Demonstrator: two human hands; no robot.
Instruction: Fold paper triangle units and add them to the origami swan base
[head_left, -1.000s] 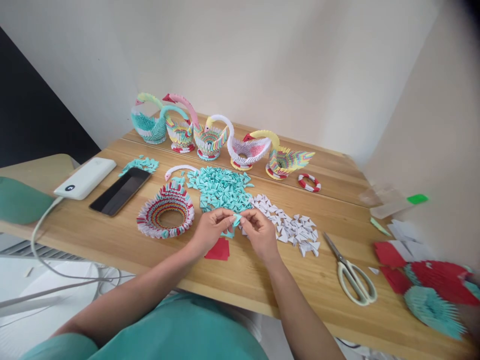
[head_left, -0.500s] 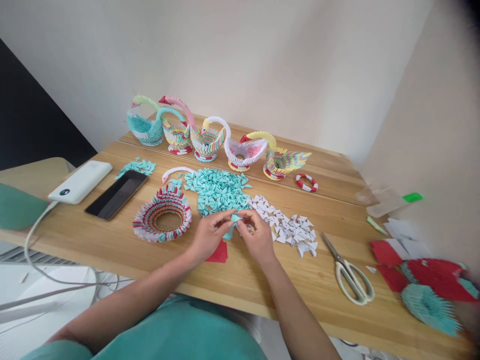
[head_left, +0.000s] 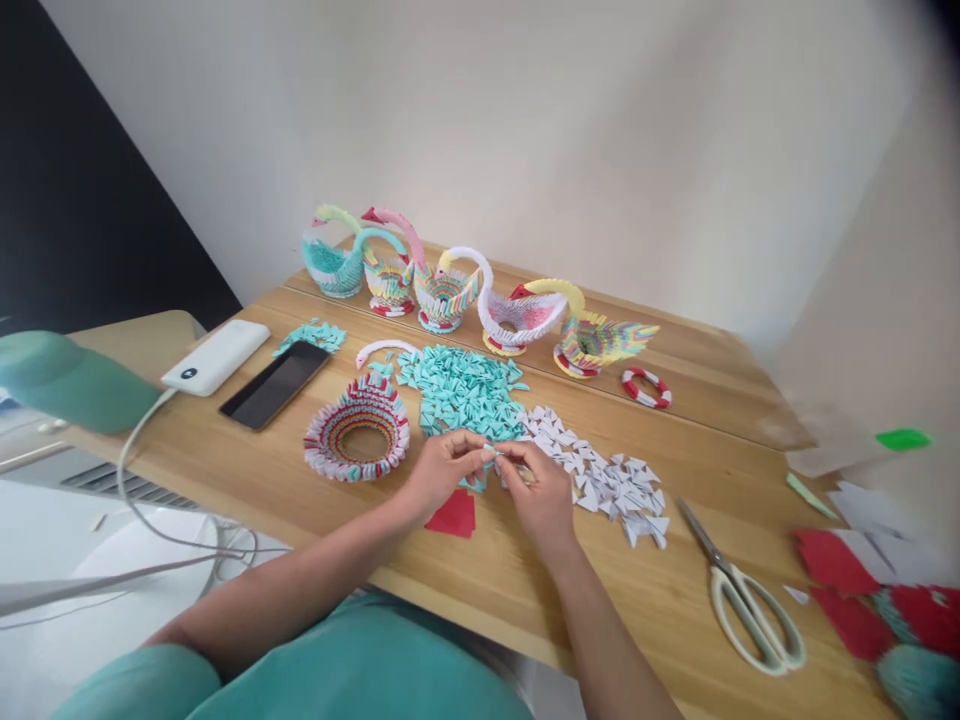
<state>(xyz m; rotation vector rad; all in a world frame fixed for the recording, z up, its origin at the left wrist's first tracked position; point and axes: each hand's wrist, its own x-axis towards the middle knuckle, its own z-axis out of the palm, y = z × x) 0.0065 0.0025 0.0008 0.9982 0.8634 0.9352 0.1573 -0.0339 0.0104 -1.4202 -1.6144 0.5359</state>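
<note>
A small teal folded paper piece is pinched between the fingertips of my left hand and my right hand; both hands are closed on it, and the fingers partly cover it. Just behind my fingers spreads a pile of teal folded paper triangles. White paper triangles lie to the right of my right hand. Left of my left hand rests a round bowl of red, white and teal paper pieces. Flat red paper lies below my hands.
Several paper swan baskets line the back, with a red and white ring beside them. A white curved neck lies near the teal pile. Phone and power bank are left; scissors and paper sheets right.
The camera view has turned left, so the table's contents appear further right. The teal piece between my fingertips has turned and is now more covered by them.
</note>
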